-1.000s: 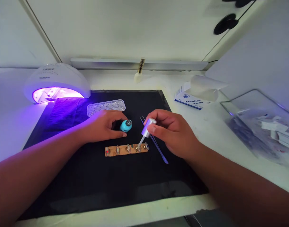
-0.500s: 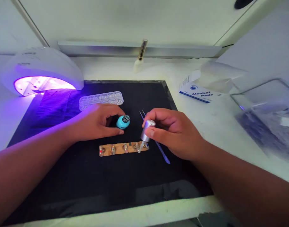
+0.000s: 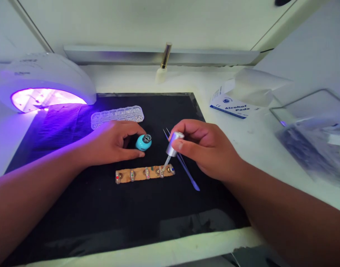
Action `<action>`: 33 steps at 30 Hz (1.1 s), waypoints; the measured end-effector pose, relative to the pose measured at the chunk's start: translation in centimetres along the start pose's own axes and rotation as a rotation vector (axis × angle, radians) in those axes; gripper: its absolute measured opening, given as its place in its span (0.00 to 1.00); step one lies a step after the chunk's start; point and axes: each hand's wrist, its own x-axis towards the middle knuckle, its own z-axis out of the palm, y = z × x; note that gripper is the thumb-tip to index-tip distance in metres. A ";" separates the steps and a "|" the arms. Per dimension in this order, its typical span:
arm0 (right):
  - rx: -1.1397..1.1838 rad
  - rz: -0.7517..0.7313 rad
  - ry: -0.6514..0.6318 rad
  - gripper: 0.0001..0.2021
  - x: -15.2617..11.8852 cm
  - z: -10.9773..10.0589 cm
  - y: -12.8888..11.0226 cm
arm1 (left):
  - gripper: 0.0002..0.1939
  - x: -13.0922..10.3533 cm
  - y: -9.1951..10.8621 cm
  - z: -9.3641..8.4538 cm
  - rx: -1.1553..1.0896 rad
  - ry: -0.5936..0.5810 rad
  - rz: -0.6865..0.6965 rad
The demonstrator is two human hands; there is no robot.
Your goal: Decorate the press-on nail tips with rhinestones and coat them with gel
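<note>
Between the thumb and fingers of my left hand point(image 3: 117, 142) is a turquoise nail polish bottle point(image 3: 143, 143), uncapped and tilted to the right. My right hand point(image 3: 203, 148) pinches the silver cap of a nail polish brush point(image 3: 175, 144), its tip pointing down at the second nail from the right. That nail point(image 3: 161, 172) is one of several clear, gem-dotted false nails set along a tan strip point(image 3: 139, 175). Whether the bristles touch it I cannot tell. Purple tweezers point(image 3: 188, 172) lie partly behind the brush and my right hand.
A lit nail lamp point(image 3: 53, 79) stands at the left over a dark ribbed cloth point(image 3: 64, 126). Behind my left hand lies a clear compartment case point(image 3: 118, 114). Farther back are a white bottle with a gold-and-dark cap point(image 3: 162, 72), an alcohol pads box point(image 3: 231, 104) and a wire-edged bin point(image 3: 311, 129).
The brush tip has shifted slightly up along the second nail from the right, and my right hand has risen a little. My left hand keeps the bottle at about the same place.
</note>
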 end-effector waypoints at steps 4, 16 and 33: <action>0.038 0.031 -0.049 0.07 -0.1 0.1 -0.1 | 0.13 -0.1 0.0 0.0 0.010 0.005 0.012; -0.027 0.078 -0.062 0.10 0.0 0.4 0.1 | 0.13 0.0 -0.1 0.0 0.014 0.006 0.027; 0.004 0.120 -0.076 0.10 0.1 0.3 0.1 | 0.12 0.0 0.1 -0.1 -0.004 0.000 0.010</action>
